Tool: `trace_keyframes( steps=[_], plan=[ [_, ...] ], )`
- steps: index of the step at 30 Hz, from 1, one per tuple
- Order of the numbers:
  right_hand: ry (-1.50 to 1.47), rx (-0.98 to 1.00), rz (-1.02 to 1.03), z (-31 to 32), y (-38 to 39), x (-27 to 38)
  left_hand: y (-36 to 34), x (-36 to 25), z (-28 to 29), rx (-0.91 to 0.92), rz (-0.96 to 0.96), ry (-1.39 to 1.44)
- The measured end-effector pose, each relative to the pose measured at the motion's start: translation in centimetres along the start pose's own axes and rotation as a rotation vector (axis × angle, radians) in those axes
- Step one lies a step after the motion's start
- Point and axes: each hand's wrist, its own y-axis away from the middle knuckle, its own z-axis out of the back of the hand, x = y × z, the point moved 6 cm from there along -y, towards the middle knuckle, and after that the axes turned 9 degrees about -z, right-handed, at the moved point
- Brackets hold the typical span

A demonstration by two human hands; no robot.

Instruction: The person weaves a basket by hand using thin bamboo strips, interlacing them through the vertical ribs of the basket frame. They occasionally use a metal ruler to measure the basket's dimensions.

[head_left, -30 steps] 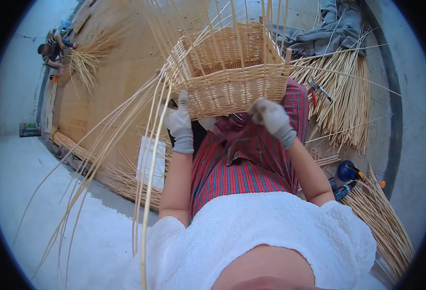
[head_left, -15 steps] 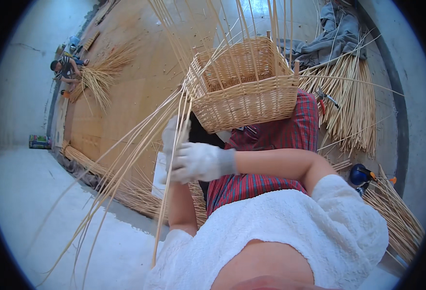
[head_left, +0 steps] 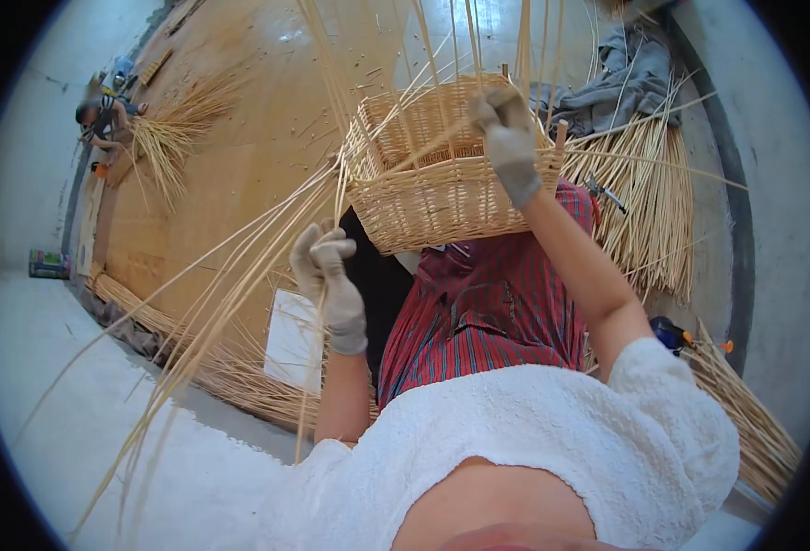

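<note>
A rectangular wicker basket [head_left: 451, 204], with upright stakes rising from its walls, rests tilted across my lap. My right hand [head_left: 510, 142], in a pale work glove, is raised over its near right rim. The fingers are closed on a wicker rod [head_left: 446, 140] that slants across the basket, somewhat blurred. Left of the basket, my gloved left hand [head_left: 331, 280] has its fingers curled around a thin wicker rod that hangs down past the wrist. Several long loose rods [head_left: 230, 266] fan out from the basket's left corner toward the lower left.
Bundles of rods lie at the right [head_left: 653, 211], lower right [head_left: 745, 413] and lower left [head_left: 258, 395]. Grey cloth [head_left: 621, 87] covers one bundle's top. Pliers [head_left: 607, 195] lie on it. A white board [head_left: 294, 342] is beside my left arm. Another person [head_left: 111, 119] works far left.
My hands were together left of the basket. My right hand has swung up and right over the rim, carrying a rod; my left hand stays at the left side.
</note>
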Motion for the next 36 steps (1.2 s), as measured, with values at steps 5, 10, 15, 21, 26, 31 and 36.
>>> trace_keyframes(
  steps=[5,10,15,21,26,31,36],
  plan=[
    [-0.121,-0.14,-0.065,3.6,3.2,-4.3,3.8,4.1,-4.6,0.306,-0.095,-0.41],
    [-0.017,-0.096,-0.202,4.4,2.9,-3.5,-4.2,9.0,-9.3,0.57,0.134,-0.478],
    [0.357,0.231,0.242,-6.2,-1.4,1.8,-6.3,12.4,-10.5,0.653,0.155,-0.564],
    [0.867,0.228,0.262,-11.3,-4.1,2.0,-6.2,14.6,-8.7,0.649,0.318,-0.647],
    [-0.407,0.336,0.153,5.5,4.3,-6.8,-5.9,13.0,-10.7,0.672,0.593,-0.25],
    [-0.11,0.048,0.048,2.8,7.4,-1.4,-5.0,11.8,-10.9,0.524,0.523,-0.454],
    [0.076,-0.106,-0.194,6.6,4.6,-1.9,-4.7,12.3,-9.6,0.27,0.122,-0.413]
  ],
)
